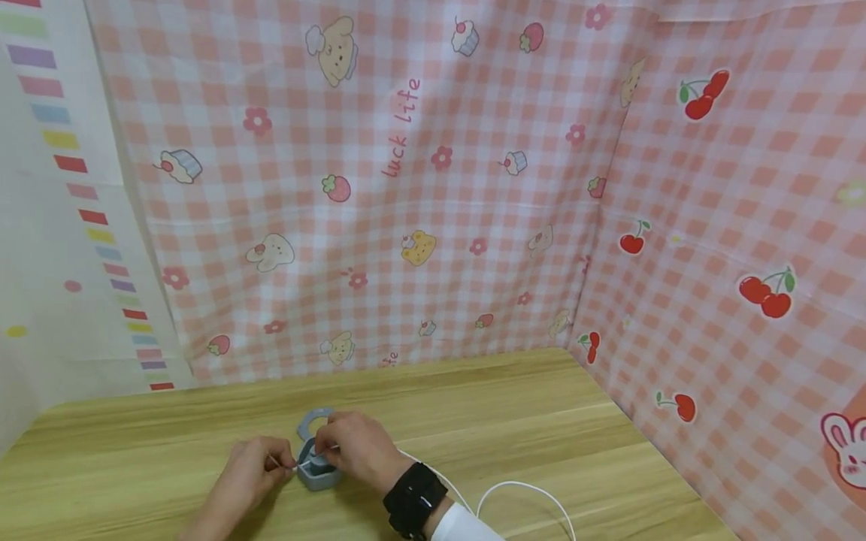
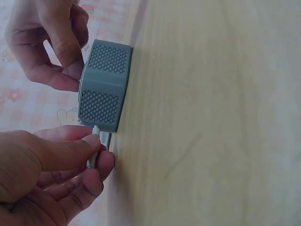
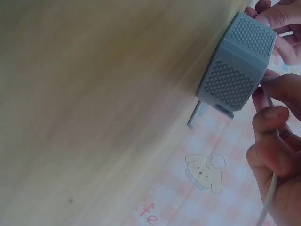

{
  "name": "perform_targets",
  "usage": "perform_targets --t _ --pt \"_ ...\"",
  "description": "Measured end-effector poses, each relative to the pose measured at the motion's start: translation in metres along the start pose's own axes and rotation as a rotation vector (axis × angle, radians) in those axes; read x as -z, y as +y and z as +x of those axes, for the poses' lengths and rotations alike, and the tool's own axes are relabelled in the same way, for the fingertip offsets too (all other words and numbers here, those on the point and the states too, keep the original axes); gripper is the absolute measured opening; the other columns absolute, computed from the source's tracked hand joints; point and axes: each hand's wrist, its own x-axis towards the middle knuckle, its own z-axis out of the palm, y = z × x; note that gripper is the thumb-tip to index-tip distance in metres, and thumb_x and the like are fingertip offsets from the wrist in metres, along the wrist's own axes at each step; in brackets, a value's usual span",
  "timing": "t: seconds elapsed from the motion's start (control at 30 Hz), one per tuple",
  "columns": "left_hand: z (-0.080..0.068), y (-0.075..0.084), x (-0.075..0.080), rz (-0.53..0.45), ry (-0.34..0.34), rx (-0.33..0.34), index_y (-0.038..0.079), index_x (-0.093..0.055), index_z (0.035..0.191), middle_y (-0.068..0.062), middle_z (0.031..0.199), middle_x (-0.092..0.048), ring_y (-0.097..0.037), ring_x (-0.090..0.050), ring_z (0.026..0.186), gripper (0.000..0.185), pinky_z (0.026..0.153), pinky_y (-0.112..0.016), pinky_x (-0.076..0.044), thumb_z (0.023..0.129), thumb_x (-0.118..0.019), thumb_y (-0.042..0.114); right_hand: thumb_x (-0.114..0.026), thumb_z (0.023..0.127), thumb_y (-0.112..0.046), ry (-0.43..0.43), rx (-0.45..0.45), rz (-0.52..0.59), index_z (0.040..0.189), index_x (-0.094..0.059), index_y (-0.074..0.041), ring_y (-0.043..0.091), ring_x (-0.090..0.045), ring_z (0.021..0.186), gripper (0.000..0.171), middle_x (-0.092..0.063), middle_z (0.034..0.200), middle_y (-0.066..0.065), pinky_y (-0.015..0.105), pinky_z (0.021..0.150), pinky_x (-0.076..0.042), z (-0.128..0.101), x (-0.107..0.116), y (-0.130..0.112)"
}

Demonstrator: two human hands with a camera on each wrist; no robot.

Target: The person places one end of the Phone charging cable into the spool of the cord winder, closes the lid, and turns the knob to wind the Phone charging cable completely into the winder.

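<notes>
Both hands pinching a thin white cable (image 2: pixel 95 141) at a grey, diamond-textured hexagonal box (image 2: pixel 103 84), left hand (image 2: pixel 47 179), right hand (image 2: pixel 47 42).

grey box (image 1: pixel 318 469), open lid, on table (image 1: pixel 473 421)

Staged tabletop recording booth, not a lived-in room. Light wood-grain table (image 1: pixel 473 406) boxed in on back and right by pink gingham cloth backdrop (image 1: pixel 419 195) with printed cherries, cupcakes, bunnies and "luck life" lettering. White sheet with coloured stripes (image 1: pixel 61 225) hung on left. Wrist-worn black strap (image 1: pixel 414 497) plus white cable (image 1: pixel 521 492), recording gear.
</notes>
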Motion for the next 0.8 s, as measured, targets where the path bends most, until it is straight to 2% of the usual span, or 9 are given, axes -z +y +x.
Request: perform_targets --t 0.07,0.1,0.2,0.27,0.33,0.4,0.5,0.6,0.8 --pt "0.001 0.003 -0.001 0.007 -0.012 0.027 0.016 -0.064 0.065 0.007 0.067 -0.067 0.002 -0.056 0.062 0.025 0.057 -0.016 -0.045 0.073 -0.075 -0.005 -0.075 0.082 -0.016 -0.022 0.002 0.025 0.084 -0.074 -0.023 -0.006 -0.047 0.069 0.008 -0.058 0.081 -0.012 0.005 0.058 -0.034 -0.001 0.002 0.002" --pt "0.001 0.006 -0.001 0.012 -0.013 0.061 0.016 -0.064 0.067 0.007 0.068 -0.067 0.001 -0.057 0.063 0.024 0.058 -0.017 -0.046 0.073 -0.075 -0.004 -0.075 0.082 -0.015 -0.027 0.004 0.039 0.085 -0.074 -0.023 -0.006 -0.047 0.069 0.008 -0.058 0.082 -0.011 0.005 0.059 -0.034 -0.001 0.003 0.003" --pt "0.003 0.013 -0.001 0.009 -0.052 0.117 0.014 -0.067 0.083 0.002 0.077 -0.067 -0.007 -0.06 0.068 0.019 0.06 -0.023 -0.049 0.073 -0.079 0.004 -0.073 0.084 -0.013 -0.049 0.002 0.064 0.084 -0.074 -0.021 -0.006 -0.051 0.072 0.008 -0.06 0.083 -0.011 0.005 0.062 -0.037 -0.002 0.005 0.006" --pt "0.005 0.017 -0.003 0.001 -0.086 0.13 0.012 -0.066 0.097 -0.002 0.084 -0.066 -0.012 -0.061 0.072 0.03 0.062 -0.027 -0.05 0.072 -0.082 0.012 -0.073 0.084 -0.013 -0.053 -0.001 0.061 0.084 -0.073 -0.021 -0.005 -0.054 0.075 0.007 -0.063 0.085 -0.011 0.005 0.064 -0.039 -0.003 0.006 0.007" --pt "0.007 0.021 -0.005 -0.004 -0.116 0.128 0.009 -0.063 0.112 -0.004 0.091 -0.064 -0.014 -0.061 0.074 0.049 0.063 -0.029 -0.05 0.07 -0.085 0.021 -0.074 0.084 -0.014 -0.051 -0.005 0.056 0.083 -0.073 -0.021 -0.005 -0.057 0.077 0.007 -0.065 0.085 -0.011 0.005 0.066 -0.041 -0.003 0.007 0.008" --pt "0.008 0.024 -0.009 0.016 -0.137 0.123 0.008 -0.059 0.121 -0.004 0.094 -0.061 -0.014 -0.057 0.077 0.064 0.063 -0.029 -0.047 0.067 -0.086 0.032 -0.074 0.083 -0.014 -0.048 -0.007 0.054 0.084 -0.073 -0.021 -0.005 -0.058 0.078 0.007 -0.066 0.086 -0.011 0.006 0.066 -0.042 -0.003 0.007 0.008" --pt "0.009 0.028 -0.014 0.066 -0.145 0.124 0.009 -0.058 0.125 -0.003 0.095 -0.057 -0.013 -0.053 0.078 0.074 0.062 -0.028 -0.045 0.065 -0.086 0.041 -0.074 0.084 -0.014 -0.059 0.013 0.05 0.086 -0.074 -0.021 -0.005 -0.057 0.078 0.007 -0.067 0.088 -0.012 0.006 0.067 -0.041 -0.002 0.008 0.01" --pt "0.01 0.031 -0.017 0.106 -0.144 0.121 0.013 -0.059 0.122 -0.003 0.094 -0.056 -0.014 -0.05 0.077 0.071 0.063 -0.029 -0.043 0.063 -0.086 0.043 -0.072 0.085 -0.013 -0.091 0.057 0.049 0.089 -0.074 -0.02 -0.005 -0.053 0.076 0.008 -0.064 0.088 -0.011 0.005 0.067 -0.039 -0.001 0.01 0.013" --pt "0.012 0.031 -0.015 0.109 -0.152 0.132 0.012 -0.06 0.12 -0.003 0.096 -0.057 -0.015 -0.055 0.084 0.071 0.067 -0.033 -0.047 0.062 -0.086 0.045 -0.071 0.085 -0.008 -0.128 0.082 0.092 0.09 -0.076 -0.019 -0.003 -0.051 0.075 0.013 -0.06 0.085 -0.009 0.005 0.067 -0.038 -0.002 0.015 0.028"
